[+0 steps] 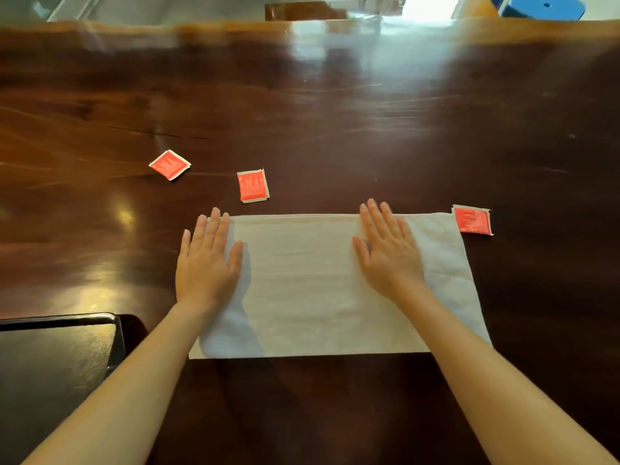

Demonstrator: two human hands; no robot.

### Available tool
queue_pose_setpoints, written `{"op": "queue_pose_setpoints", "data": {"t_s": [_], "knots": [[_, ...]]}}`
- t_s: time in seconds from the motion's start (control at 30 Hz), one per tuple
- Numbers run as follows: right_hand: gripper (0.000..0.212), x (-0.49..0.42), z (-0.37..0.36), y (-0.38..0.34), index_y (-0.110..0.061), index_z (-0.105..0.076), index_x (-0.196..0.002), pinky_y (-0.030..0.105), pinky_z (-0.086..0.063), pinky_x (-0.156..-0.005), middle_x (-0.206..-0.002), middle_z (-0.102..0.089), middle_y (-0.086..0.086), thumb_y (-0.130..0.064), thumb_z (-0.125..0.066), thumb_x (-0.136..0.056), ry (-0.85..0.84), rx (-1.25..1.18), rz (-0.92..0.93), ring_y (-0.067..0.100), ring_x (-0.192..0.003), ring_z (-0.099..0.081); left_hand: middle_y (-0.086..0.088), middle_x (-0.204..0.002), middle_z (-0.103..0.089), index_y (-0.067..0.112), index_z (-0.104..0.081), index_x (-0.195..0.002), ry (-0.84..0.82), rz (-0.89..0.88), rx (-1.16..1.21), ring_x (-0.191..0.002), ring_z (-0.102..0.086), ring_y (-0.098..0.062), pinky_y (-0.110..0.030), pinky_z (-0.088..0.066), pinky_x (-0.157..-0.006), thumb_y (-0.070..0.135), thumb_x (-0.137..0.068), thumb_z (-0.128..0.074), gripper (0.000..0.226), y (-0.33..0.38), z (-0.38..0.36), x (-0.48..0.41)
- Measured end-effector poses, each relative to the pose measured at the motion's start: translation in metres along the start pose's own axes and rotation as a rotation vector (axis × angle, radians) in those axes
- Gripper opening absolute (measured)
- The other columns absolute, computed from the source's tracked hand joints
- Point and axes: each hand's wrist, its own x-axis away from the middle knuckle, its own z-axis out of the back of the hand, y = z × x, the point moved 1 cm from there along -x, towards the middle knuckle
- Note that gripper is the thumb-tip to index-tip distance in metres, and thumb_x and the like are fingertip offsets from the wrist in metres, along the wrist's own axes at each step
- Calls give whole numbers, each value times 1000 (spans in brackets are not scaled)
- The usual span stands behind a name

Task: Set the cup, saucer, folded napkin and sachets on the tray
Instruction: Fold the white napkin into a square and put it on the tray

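**Both grips flat on the napkin, sachets scattered around it**

So here's where we are. Our left grip (206,263) is a bare hand lying palm down, fingers straight and close together with the thumb out to the side. It straddles the left edge of the white rectangular cloth napkin (302,290), with the thumb side on the fabric and the outer fingers over bare wood. Our right grip (389,256) is the same deal: spread flat, palm down, pressing on the napkin right of its middle, with the fingertips reaching the far edge. Neither one is pinching or curling round anything.

The napkin lies flat as a wide rectangle on the glossy dark brown wooden tabletop (335,112), right in front of us, long side running left to right.

Three small red square sachets with pale borders are also on the tabletop. One (252,185) sits just beyond the napkin's far edge, near our left fingertips. Another (169,164) is further out to the left, well apart from the napkin. The third (473,220) is right at the napkin's far right corner, and we can't tell if it actually touches the cloth.

The dark rectangular tray with a raised rim (60,318) is at the near left, apart from the napkin, with our left forearm crossing in front of its corner. The napkin and sachets are all on the wood, not on the tray.

Way past the far edge at top right there's a blue plastic stool (543,6).
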Motion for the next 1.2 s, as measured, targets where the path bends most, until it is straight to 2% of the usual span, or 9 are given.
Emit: {"op": "queue_pose_setpoints", "data": {"t_s": [0.27,0.4,0.5,0.57,0.63,0.73,0.83,1.07,1.2], "knots": [[68,9,15,75,-16,-4,-149,31,6,-118,-159,-1,0,-47,-4,-88,-3,73,-135,12,-146,4,1,-159,-7,20,-11,-150,7,13,-49,-147,-1,-16,-39,3,-118,54,-91,-7,68,-2,-1,-2],[66,12,22,56,-8,-5,-148,39,-1,-120,-159,-2,8,-44,-9,-93,46,-5,-245,20,-146,2,-4,-160,-7,16,-11,-149,18,22,-113,-147,0,-20,-44,3,-119,46,-96,-8,61,9,5,1],[71,28,17,-20,-6,-9,-148,38,3,-119,-157,-3,10,-43,-3,-87,87,-131,-48,21,-146,2,-6,-159,-11,15,-18,-148,83,-31,15,-147,-5,-23,-43,4,-116,38,-97,-11,57,55,9,25],[69,46,1,-71,-9,-7,-148,34,10,-116,-158,-1,8,-39,0,-87,-12,-155,150,16,-142,10,-3,-159,-10,18,-16,-149,48,-25,93,-147,-3,-19,-40,6,-116,37,-95,-10,57,83,3,47],[67,61,-13,-87,-11,-10,-148,36,11,-117,-158,-5,6,-41,-1,-88,-64,-81,218,14,-141,10,-1,-159,-7,21,-11,-149,0,-1,74,-147,-1,-17,-40,6,-117,40,-94,-6,58,87,-8,63],[63,67,-14,-53,-15,-12,-148,38,7,-116,-158,-7,2,-45,-13,-92,-28,-7,152,16,-144,4,0,-159,-11,23,-13,-149,-9,-6,14,-147,-6,-18,-41,2,-117,49,-90,-7,65,61,-14,69],[64,71,-6,-19,-19,-1,-148,34,12,-117,-157,6,-2,-48,-10,-92,-54,-19,75,11,-143,13,0,-159,-7,19,-11,-150,-8,18,12,-146,-1,-15,-36,3,-117,55,-87,-6,72,38,-11,68],[71,90,15,69,-17,0,-148,31,8,-117,-158,4,-1,-51,0,-86,-46,57,-123,7,-142,12,0,-159,-1,18,-6,-150,-27,2,-23,-145,5,-11,-22,19,-111,57,-88,-6,74,32,-6,67],[71,92,16,75,-17,2,-148,33,8,-118,-158,6,-2,-50,2,-86,-56,77,-102,7,-141,15,-1,-159,-1,18,-6,-150,-16,-15,-15,-146,5,-13,-29,10,-115,57,-87,-6,74,31,-6,67]]}}
